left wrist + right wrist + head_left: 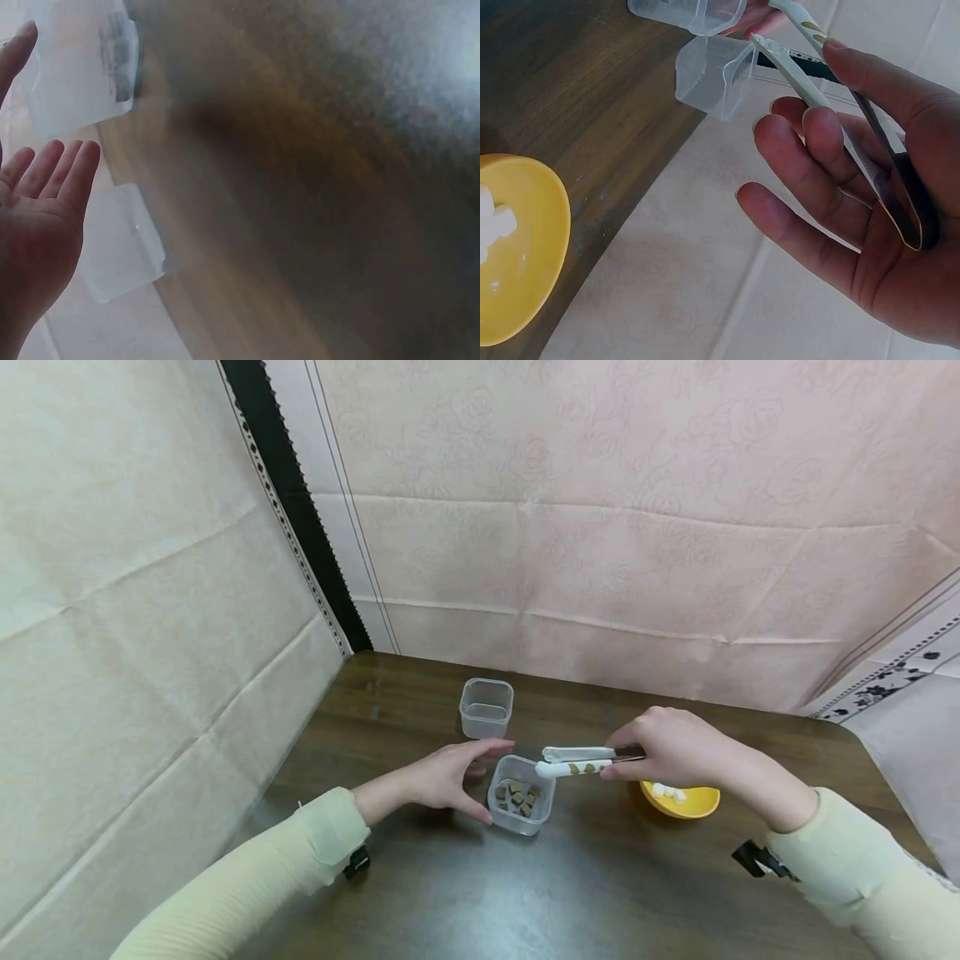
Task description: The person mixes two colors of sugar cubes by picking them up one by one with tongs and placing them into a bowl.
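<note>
On the dark brown wooden table (420, 893), going from left to right, the person's left hand (442, 777) comes first: it lies at about nine o'clock from the clear square plastic tub holding brown cubes (521, 795), its fingers straight and spread in an open curve, the thumb reaching toward the tub's near left corner and the fingertips toward its far left rim. It is just beside the tub, and whether it touches the wall cannot be told from the head view. The left wrist view shows the same open palm (34, 232) with fingers extended and nothing in it, the rest being blurred. At about eleven o'clock from that tub, farther back on the table and apart from it, stands an empty clear square plastic tub (486, 707). Above the far rim of the tub with cubes, the white-tipped metal tongs with olive markings (573, 761) point toward nine o'clock, their tips slightly parted and carrying nothing. The right hand (671, 750) holds the tongs at their rear end, thumb on one arm and fingers curled against the other, as the right wrist view shows (870, 225). At about five o'clock from that hand, partly hidden beneath it, sits a round yellow bowl with small white pieces (684, 800) inside.
</note>
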Motion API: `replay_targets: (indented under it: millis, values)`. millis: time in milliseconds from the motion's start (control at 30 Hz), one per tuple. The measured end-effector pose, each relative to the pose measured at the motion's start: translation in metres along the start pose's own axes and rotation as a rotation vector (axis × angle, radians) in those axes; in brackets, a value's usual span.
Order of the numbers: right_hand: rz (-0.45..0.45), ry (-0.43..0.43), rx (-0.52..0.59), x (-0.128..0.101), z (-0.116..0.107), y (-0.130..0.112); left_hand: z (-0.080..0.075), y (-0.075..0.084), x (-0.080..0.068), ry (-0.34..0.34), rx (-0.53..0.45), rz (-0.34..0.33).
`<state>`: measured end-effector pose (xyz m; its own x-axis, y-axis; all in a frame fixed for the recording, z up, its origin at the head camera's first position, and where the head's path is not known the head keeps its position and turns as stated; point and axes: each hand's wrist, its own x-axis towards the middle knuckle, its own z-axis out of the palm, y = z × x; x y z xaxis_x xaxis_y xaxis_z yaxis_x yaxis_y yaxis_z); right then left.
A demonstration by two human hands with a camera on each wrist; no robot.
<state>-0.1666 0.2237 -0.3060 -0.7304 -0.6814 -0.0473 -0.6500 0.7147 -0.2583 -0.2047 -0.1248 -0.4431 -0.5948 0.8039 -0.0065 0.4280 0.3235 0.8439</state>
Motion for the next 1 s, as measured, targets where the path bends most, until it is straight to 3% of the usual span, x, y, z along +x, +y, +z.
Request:
replay_targets:
  millis: [367,1000]
  values:
    - [0.007,-0.012,0.000,0.003,0.006,0.000,0.010,-0.006,0.005,0.018,-0.069,-0.045]
    - [-0.037,-0.011,-0.030,0.018,0.016,-0.002,0.019,-0.006,0.011,0.071,-0.051,-0.050]
